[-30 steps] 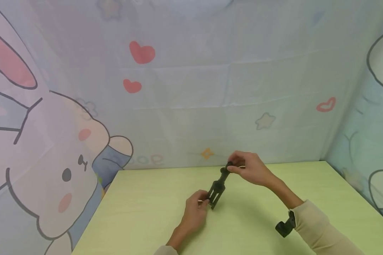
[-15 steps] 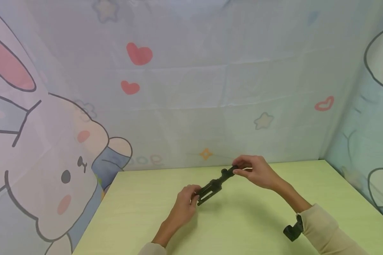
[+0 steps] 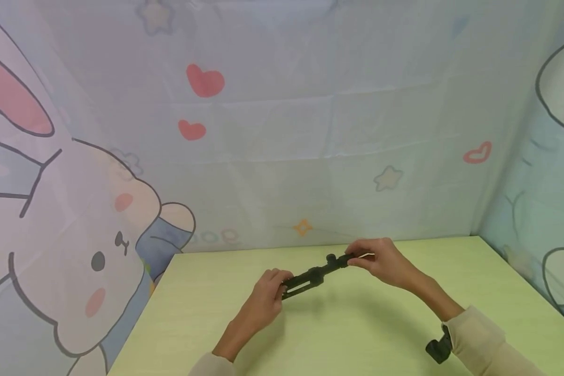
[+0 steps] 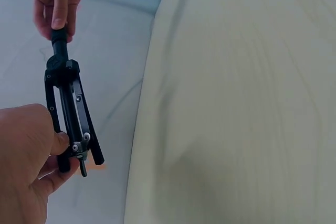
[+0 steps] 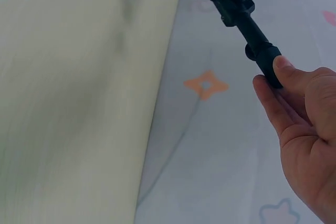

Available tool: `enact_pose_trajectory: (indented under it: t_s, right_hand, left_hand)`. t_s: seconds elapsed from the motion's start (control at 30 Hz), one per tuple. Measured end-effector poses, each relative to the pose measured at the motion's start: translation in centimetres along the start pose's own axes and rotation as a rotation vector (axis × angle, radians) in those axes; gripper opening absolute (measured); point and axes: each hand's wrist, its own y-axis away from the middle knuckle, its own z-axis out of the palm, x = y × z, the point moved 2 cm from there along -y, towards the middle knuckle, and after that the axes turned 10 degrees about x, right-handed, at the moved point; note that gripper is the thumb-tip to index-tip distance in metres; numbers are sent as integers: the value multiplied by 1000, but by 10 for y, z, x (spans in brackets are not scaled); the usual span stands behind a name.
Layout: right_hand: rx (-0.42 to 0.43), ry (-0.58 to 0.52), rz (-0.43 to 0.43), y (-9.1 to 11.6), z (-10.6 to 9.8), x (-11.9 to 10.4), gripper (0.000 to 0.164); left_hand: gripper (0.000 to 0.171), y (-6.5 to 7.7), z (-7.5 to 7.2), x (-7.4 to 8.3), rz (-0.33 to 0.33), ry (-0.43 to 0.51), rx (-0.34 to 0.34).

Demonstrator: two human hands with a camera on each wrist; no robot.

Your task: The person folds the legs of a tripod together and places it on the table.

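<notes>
A small black tripod [image 3: 316, 276] is held above the table between both hands in the head view, nearly level and slightly higher at its right end. My left hand [image 3: 262, 301] pinches the ends of its folded legs. With thumb and fingertips, my right hand [image 3: 386, 262] grips the narrow tube at the opposite end. The left wrist view shows the tripod [image 4: 67, 95] with its legs close together, and metal screws near the left fingers. In the right wrist view, the right thumb and fingers pinch the tripod's tube end [image 5: 270, 64]; the left hand is mostly cut off.
The pale yellow-green table [image 3: 357, 329] spreads beneath both hands. Behind it hangs a printed cloth backdrop [image 3: 272, 130] with hearts, stars and a rabbit, and it continues along both sides. A black wrist camera [image 3: 439, 349] juts from the right sleeve.
The tripod has swung from a steep slant to nearly level. My left hand has moved left and slightly up with the leg ends; my right hand has shifted right and a little down.
</notes>
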Motion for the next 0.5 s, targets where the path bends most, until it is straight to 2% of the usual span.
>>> enact_pose_trajectory:
  t_s: [0.17,0.33,0.5]
  right_hand:
    - [-28,19,-38,5,3,4,18]
    - [-32,78,-59,9,5,8,19]
    - [-53,80,-46,12,10,14,17]
  left_hand:
    - [40,-3,-7,1,22,-37,-46]
    - [40,-7,-13,2,107,-107,-72]
    - [43,-11,-19,3,181,-185,-98]
